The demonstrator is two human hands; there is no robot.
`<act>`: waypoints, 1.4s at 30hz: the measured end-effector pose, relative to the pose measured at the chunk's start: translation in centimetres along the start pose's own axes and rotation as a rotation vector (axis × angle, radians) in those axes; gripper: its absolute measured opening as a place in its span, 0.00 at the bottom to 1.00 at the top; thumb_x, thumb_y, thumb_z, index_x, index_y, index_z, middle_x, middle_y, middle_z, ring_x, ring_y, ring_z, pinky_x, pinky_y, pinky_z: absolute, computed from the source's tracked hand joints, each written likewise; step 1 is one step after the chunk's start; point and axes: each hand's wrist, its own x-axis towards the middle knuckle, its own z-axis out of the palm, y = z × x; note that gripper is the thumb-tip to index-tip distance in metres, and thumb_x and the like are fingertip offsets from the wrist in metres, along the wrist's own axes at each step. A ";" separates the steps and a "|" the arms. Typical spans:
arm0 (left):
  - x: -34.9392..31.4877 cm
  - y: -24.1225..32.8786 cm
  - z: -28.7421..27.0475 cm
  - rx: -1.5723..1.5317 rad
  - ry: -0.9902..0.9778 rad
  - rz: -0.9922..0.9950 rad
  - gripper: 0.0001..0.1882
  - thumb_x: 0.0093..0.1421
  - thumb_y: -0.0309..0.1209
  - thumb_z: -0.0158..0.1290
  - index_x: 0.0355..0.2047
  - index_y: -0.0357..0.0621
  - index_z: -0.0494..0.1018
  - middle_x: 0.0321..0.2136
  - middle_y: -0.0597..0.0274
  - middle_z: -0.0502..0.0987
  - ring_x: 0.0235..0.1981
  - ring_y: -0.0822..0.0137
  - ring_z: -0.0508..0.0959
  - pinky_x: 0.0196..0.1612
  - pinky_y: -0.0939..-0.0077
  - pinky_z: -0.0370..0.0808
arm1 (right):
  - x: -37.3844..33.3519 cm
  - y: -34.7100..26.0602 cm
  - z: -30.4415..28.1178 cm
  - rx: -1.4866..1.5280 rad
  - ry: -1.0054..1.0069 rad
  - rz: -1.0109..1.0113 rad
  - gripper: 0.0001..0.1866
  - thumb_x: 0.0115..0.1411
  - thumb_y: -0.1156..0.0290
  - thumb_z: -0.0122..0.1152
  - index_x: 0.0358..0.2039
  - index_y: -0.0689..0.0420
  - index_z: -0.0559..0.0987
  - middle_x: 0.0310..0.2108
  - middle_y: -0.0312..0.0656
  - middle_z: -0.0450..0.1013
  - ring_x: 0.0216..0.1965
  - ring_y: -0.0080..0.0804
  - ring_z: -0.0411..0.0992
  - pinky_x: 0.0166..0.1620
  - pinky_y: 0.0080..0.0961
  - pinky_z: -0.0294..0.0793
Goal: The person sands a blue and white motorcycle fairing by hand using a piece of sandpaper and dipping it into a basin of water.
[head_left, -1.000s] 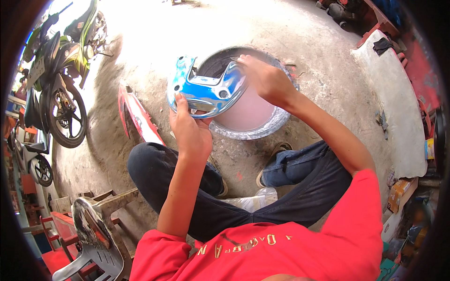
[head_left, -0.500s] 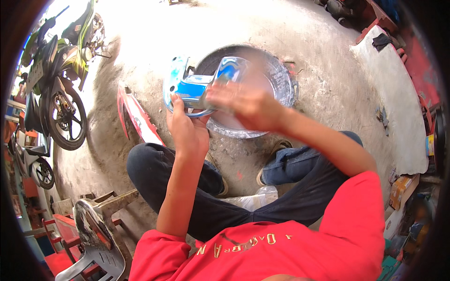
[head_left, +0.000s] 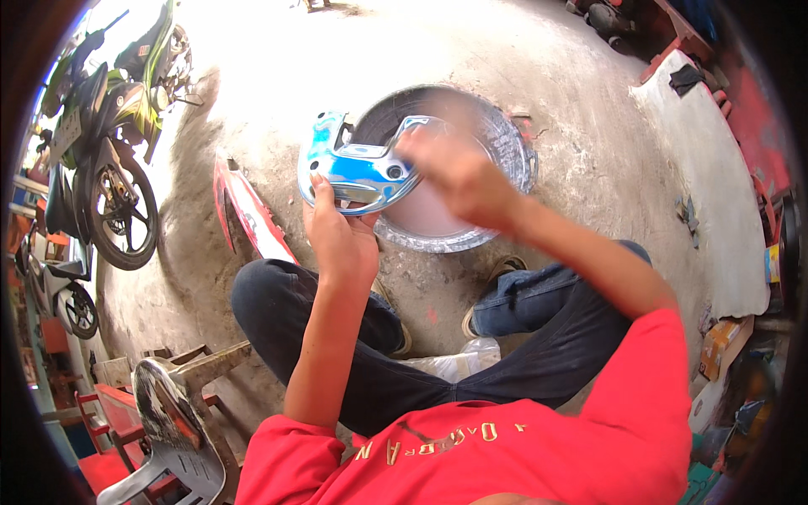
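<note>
My left hand grips a shiny U-shaped metal part, perhaps a motorcycle grab rail, by its near left edge, thumb on top and fingers underneath. The part is silvery with blue sheen and has bolt holes. At its right arm is my right hand, fingers curled and smeared by motion; what lies under them is hidden. Below both, a round dark tub with a whitened rim stands on the floor, holding cloudy greyish liquid.
A red-and-white fairing panel lies on the concrete floor to the left. Beyond it stands a motorcycle. A worn plastic chair is at the lower left. A clear plastic bag lies between my legs; a pale slab runs along the right.
My right hand has moved up and right along the part, uncovering the bolt hole near its right corner. My left hand keeps its grip, and the part has shifted slightly.
</note>
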 end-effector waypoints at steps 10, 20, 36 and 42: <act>0.6 -0.7 -0.5 -0.033 0.027 0.013 0.18 0.76 0.39 0.39 0.56 0.39 0.64 0.49 0.53 0.75 0.47 0.59 0.81 0.46 0.58 0.84 | 0.4 -3.6 0.1 0.012 -0.022 -0.111 0.25 0.57 0.79 0.54 0.58 0.59 0.77 0.56 0.51 0.76 0.60 0.43 0.74 0.63 0.38 0.73; -1.0 0.2 0.8 0.052 0.031 -0.017 0.17 0.76 0.38 0.39 0.56 0.39 0.65 0.51 0.52 0.73 0.49 0.59 0.79 0.47 0.56 0.84 | 0.6 -4.7 -1.5 0.128 -0.108 -0.153 0.22 0.61 0.73 0.59 0.57 0.59 0.77 0.56 0.51 0.76 0.59 0.44 0.74 0.62 0.42 0.73; -1.2 0.3 1.4 0.118 0.020 -0.020 0.21 0.75 0.45 0.42 0.60 0.47 0.62 0.49 0.58 0.75 0.45 0.63 0.81 0.42 0.60 0.84 | 0.1 -0.8 0.0 -0.065 -0.005 -0.059 0.24 0.61 0.76 0.56 0.59 0.59 0.76 0.57 0.51 0.75 0.59 0.44 0.74 0.62 0.40 0.73; -1.4 0.2 1.7 0.144 0.017 0.002 0.22 0.75 0.46 0.41 0.61 0.47 0.62 0.49 0.58 0.75 0.46 0.63 0.81 0.45 0.59 0.84 | -0.6 3.0 0.2 -0.017 -0.028 0.001 0.24 0.61 0.74 0.58 0.60 0.58 0.76 0.59 0.48 0.74 0.61 0.41 0.73 0.64 0.41 0.71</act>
